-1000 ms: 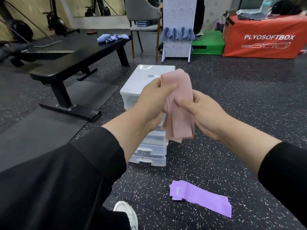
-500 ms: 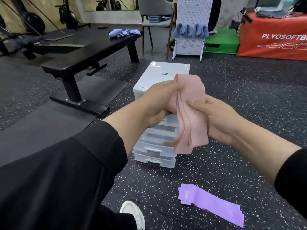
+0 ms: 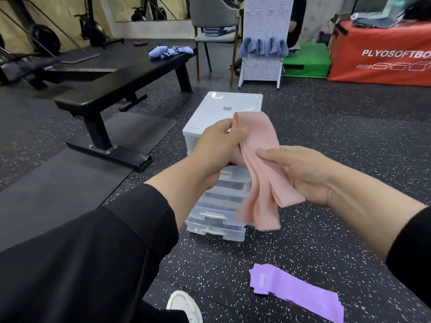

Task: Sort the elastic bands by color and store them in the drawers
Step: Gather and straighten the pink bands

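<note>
A bunch of pink elastic bands (image 3: pixel 262 164) hangs in front of me, above a clear plastic drawer unit (image 3: pixel 224 110) standing on the floor. My left hand (image 3: pixel 217 148) grips the top of the bunch. My right hand (image 3: pixel 300 171) pinches the bands lower down from the right, and their loose ends fan out below it. The unit's drawers look closed, with dark contents showing through their fronts. A stack of purple elastic bands (image 3: pixel 296 292) lies flat on the floor at the lower right.
A black weight bench (image 3: pixel 121 85) stands to the left with blue cloths (image 3: pixel 170 52) on its far end. Behind the drawers are a white pegboard stand (image 3: pixel 263 66), a chair (image 3: pixel 214 36), a green box (image 3: pixel 305 61) and a red plyo box (image 3: pixel 382 54). My white shoe (image 3: pixel 184 306) shows at the bottom.
The camera has come a little closer to the drawer unit. The lower ends of the pink bands have spread apart and swung, while both hands keep their hold.
</note>
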Tool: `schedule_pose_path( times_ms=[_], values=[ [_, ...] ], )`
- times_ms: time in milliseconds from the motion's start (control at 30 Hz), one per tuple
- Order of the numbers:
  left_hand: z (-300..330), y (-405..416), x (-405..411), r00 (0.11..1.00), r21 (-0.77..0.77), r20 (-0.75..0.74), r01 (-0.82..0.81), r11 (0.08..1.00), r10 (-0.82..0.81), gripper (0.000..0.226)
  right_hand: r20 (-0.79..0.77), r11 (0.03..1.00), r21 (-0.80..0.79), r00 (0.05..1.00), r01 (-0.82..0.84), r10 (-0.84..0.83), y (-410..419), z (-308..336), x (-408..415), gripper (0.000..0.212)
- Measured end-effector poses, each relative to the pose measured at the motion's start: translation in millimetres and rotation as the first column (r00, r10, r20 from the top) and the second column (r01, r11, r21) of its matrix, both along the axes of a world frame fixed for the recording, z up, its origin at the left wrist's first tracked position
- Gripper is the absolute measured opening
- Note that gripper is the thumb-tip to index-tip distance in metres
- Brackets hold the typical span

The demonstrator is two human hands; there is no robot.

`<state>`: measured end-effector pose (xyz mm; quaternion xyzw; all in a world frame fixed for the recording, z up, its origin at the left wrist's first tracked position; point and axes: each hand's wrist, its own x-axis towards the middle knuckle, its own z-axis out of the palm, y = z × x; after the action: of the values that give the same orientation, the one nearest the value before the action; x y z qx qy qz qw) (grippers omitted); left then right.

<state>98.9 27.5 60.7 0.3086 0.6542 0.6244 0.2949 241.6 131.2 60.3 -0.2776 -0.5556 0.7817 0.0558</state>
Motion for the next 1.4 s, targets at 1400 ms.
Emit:
schedule_pose_path(
  times_ms=[1400],
  values=[
    [-10, 10, 26, 0.936, -0.03, 0.352, 0.021, 0.999, -0.009, 0.03, 0.045, 0.871, 0.491, 0.999, -0.008, -0.016, 23, 8, 7, 0.032]
  ],
)
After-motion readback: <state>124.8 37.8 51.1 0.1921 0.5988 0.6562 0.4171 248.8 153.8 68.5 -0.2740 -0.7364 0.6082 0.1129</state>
